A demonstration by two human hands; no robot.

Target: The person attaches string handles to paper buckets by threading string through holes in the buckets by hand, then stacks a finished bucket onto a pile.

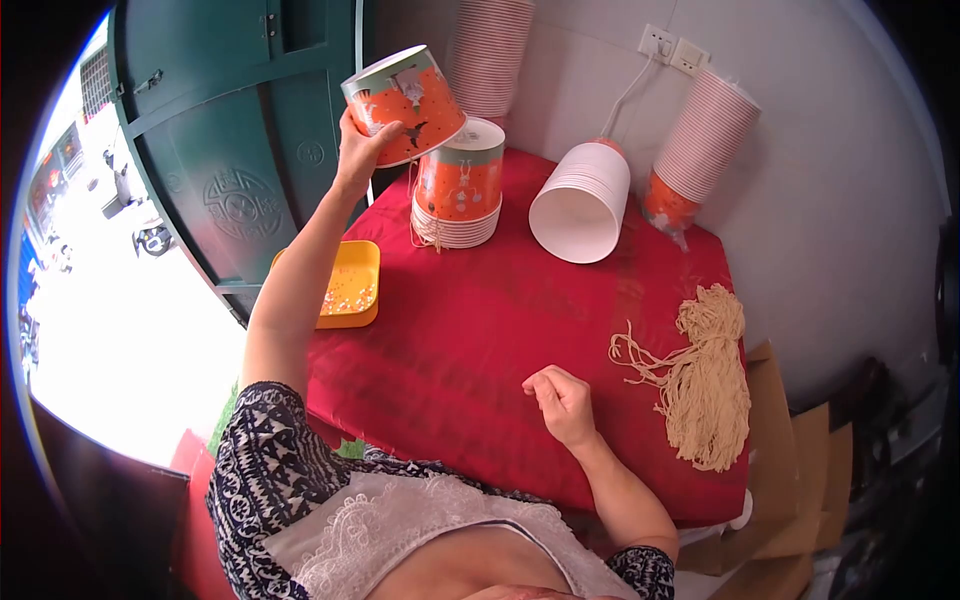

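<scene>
My left hand grips an orange and green printed paper bucket, tilted in the air with its closed end up. Right below and beside it stands a stack of upside-down paper buckets, with thin beige cords hanging at its left side. The held bucket overlaps the top of this stack in view; whether they touch, I cannot tell. My right hand is curled closed above the front of the table, and nothing shows in it. Nearest to it on the right lies a bundle of beige cords.
On the red-covered table are a yellow tray with small bits inside and a white bucket stack on its side. Tall bucket stacks lean by the wall under a socket. Cardboard stands at right, a green door at left.
</scene>
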